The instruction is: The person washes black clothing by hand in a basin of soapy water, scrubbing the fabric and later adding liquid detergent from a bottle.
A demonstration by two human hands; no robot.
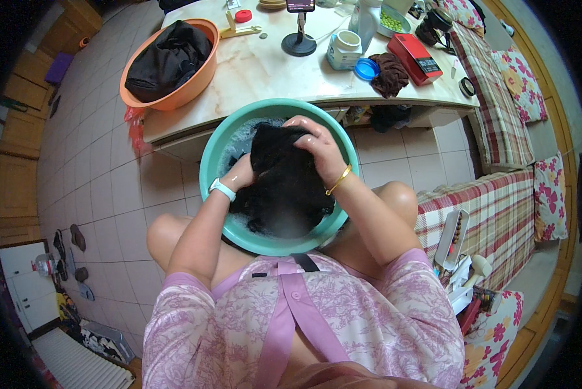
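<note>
The black cloth point(288, 181) lies in the middle of the frame, bunched inside the teal basin point(284, 247), its upper part raised between the hands and the rest spread low over the suds point(242, 139). Being soft and apparently soaked, it would likely handle as limp and heavy for its bulk, slick with soapy water but not fragile; a single-layer pinch could slip, so a thick gathered fold near the raised top edge seems the surest place to take hold, with a second grip lower down to bear the sagging weight. The person's right hand point(320, 148), at the upper right of the basin, has its fingers curled over that top edge and its thumb drawn in, pinching a fold. The left hand point(242, 172), at the basin's left, reaches in at the side of the cloth; its fingers are hidden by the dark fabric, so whether they are closed cannot be told. A pale watch point(223, 189) circles the left wrist and a gold bangle point(338, 180) the right. Farther out, an orange basin point(135, 97) of dark fabric stands at the upper left on the table point(252, 71), and a white tub point(347, 44) stands near a blue lid point(367, 69) at the upper right.
</note>
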